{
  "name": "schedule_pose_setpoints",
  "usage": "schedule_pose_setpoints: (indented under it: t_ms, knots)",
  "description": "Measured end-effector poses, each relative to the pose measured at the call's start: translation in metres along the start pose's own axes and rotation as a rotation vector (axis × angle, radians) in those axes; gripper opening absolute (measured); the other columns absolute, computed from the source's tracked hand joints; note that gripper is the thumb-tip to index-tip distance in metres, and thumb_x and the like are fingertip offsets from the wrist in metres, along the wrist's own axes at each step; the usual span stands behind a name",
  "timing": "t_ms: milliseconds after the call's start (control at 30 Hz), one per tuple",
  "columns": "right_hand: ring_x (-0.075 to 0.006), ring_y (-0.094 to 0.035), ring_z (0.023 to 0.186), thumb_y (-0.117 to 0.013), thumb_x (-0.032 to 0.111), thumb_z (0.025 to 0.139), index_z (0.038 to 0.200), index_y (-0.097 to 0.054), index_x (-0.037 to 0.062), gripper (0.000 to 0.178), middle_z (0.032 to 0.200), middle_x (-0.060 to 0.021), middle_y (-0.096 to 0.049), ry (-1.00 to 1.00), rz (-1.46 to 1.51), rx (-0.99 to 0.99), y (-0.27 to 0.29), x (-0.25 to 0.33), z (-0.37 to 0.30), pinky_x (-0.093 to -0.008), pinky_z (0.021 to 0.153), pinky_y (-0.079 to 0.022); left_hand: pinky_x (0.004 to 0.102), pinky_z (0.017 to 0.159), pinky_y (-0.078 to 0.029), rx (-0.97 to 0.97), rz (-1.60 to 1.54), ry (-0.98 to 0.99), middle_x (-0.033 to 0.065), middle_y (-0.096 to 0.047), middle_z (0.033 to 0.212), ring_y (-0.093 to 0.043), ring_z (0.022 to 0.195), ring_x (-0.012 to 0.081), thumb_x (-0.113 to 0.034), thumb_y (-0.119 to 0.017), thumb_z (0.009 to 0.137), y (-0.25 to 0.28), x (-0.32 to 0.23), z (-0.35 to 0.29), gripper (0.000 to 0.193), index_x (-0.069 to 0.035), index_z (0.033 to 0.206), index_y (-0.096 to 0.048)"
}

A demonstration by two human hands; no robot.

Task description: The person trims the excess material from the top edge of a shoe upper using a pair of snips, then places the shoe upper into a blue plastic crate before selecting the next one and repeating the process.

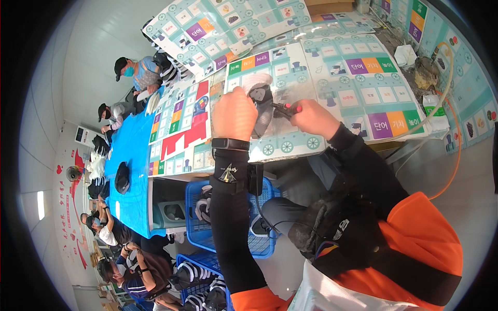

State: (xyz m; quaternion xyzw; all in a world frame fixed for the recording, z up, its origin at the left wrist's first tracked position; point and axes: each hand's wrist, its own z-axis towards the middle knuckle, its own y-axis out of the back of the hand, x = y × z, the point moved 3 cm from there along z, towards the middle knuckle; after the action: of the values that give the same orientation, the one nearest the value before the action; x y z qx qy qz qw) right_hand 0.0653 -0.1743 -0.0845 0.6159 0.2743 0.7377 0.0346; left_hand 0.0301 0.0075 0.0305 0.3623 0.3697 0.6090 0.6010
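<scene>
A dark grey and black shoe [261,95] with a pale pinkish-white part at its far end is at the near edge of the patterned work table [290,132]. My left hand [236,116] is closed at the shoe's left side and seems to grip it; its fingertips are hidden behind the knuckles. From the right, my right hand [315,119] closes round a small dark tool [282,110] with pinkish-red spots. The tool's tip points left, close to or touching the shoe; I cannot tell which, nor its exact kind.
Blue baskets [189,217] holding shoes stand below the table at left. A yellow and orange hose [450,111] loops at the right. Beyond the blue-covered table [136,155], which bears a dark shoe [122,178], several people work. A patterned board [223,36] leans at the back.
</scene>
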Motion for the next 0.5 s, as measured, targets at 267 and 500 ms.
schedule_pose_setpoints:
  t_ms: [267,500]
  knots:
    - [-0.0505,-0.065,0.079,-0.055,0.011,0.081,0.068,-0.061,-0.0058,0.022,0.076,-0.0294,-0.063,0.187,-0.14,-0.1,-0.012,-0.016,0.008,-0.0558,0.072,-0.053,0.0558,0.077,-0.057,0.046,0.001,0.061,0.0266,-0.072,0.087,-0.071,0.087,0.0463,-0.026,-0.07,0.09,0.003,-0.005,-0.003,0.022,-0.005,0.097,-0.073]
    - [-0.0379,-0.064,0.064,-0.062,0.009,0.073,0.056,-0.057,0.0001,0.02,0.065,-0.0194,-0.059,0.618,-0.441,-0.206,-0.026,-0.007,0.007,-0.0485,0.06,-0.054,0.0552,0.076,-0.057,0.048,-0.04,0.066,0.0257,-0.073,0.089,-0.07,0.085,0.0463,-0.026,-0.07,0.09,0.004,0.005,-0.01,0.024,-0.004,0.098,-0.073]
